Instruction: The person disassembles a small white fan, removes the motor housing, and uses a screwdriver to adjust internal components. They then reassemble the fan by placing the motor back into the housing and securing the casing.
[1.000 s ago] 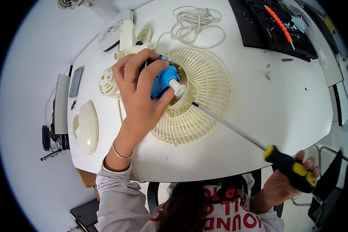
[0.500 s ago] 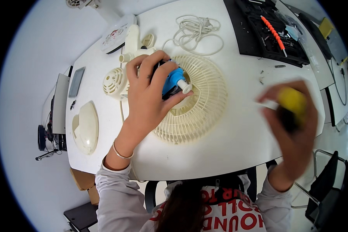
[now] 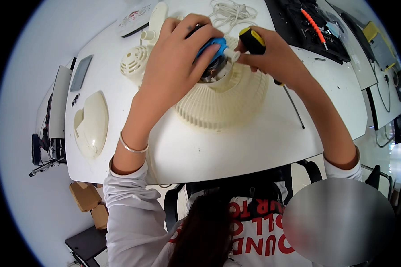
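My left hand (image 3: 178, 62) is wrapped round a fan motor assembly with a blue housing (image 3: 211, 43) and protruding white shaft (image 3: 231, 54), above the cream fan grille (image 3: 214, 111). My right hand (image 3: 276, 58) grips a screwdriver (image 3: 253, 41) by its black and yellow handle, its metal blade pointing down and to the right. Fingers of that hand are beside the white shaft; whether they touch it I cannot tell. Left of the hands sits a vented cream housing (image 3: 133, 62).
A curved cream cover (image 3: 92, 124) and grey tray (image 3: 79, 73) lie on the left of the white table (image 3: 227, 155). At the back are a coiled cord (image 3: 231, 13) and black tool case (image 3: 294, 22) with an orange rod (image 3: 314, 27). Cardboard boxes (image 3: 84, 196) are below left.
My right hand has moved from the lower right up to the motor, the screwdriver now reversed. My left hand sits higher in the picture, still on the motor; the whole view has shifted.
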### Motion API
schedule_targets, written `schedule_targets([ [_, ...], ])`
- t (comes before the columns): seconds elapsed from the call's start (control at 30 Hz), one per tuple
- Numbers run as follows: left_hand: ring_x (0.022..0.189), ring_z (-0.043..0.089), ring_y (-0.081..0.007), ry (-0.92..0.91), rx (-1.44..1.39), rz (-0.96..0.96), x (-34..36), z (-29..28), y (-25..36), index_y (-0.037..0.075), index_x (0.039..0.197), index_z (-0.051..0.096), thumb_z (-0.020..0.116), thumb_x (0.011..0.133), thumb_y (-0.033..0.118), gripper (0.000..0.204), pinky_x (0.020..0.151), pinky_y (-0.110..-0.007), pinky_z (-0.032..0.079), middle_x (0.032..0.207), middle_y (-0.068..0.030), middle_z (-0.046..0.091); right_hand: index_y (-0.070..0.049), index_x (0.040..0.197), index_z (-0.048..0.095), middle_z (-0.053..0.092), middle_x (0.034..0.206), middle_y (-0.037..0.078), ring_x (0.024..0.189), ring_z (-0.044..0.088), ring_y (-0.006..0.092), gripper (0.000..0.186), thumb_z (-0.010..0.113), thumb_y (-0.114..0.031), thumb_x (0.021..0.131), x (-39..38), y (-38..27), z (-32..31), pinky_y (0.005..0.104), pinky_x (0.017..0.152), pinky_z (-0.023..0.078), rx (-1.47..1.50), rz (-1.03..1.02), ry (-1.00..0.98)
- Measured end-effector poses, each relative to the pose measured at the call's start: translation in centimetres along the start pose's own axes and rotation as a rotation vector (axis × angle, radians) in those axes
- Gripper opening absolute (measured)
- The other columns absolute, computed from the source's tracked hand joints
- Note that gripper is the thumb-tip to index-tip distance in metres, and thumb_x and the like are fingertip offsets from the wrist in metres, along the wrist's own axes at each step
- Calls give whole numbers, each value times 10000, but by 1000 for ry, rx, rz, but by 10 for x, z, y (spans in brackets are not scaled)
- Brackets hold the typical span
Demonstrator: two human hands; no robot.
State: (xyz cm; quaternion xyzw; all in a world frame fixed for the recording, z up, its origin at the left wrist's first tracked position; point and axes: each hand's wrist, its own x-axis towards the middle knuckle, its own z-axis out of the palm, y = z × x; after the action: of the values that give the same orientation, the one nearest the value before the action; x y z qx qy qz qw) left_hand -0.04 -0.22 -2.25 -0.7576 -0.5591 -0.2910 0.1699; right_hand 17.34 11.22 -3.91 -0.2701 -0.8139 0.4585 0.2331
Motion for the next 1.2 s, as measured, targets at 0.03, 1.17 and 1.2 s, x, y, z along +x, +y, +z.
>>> schedule_targets([
  [0.03,902,471,-243,12,0,-26,-2,2,2,94,1002,628,605,839,118,166,798,-324,417,1045,-35,554,-16,864,579,617,727,35,591,575,106,249,740,-143,722,1,-2,0,242,555,460,-2,37,-23],
  [1.17,880,459,-243,93,7,-71,-4,10,-1,110,966,624,604,842,148,131,766,-331,435,1012,-23,551,-36,926,603,616,805,33,705,579,119,285,764,-163,728,12,-3,7,259,658,474,-50,57,41],
  [1.2,881,459,-243,98,13,-67,-5,10,-2,110,966,623,604,842,148,132,767,-330,435,1013,-23,551,-34,930,603,615,804,33,698,581,118,272,753,-156,738,12,-5,3,256,647,473,14,104,26],
])
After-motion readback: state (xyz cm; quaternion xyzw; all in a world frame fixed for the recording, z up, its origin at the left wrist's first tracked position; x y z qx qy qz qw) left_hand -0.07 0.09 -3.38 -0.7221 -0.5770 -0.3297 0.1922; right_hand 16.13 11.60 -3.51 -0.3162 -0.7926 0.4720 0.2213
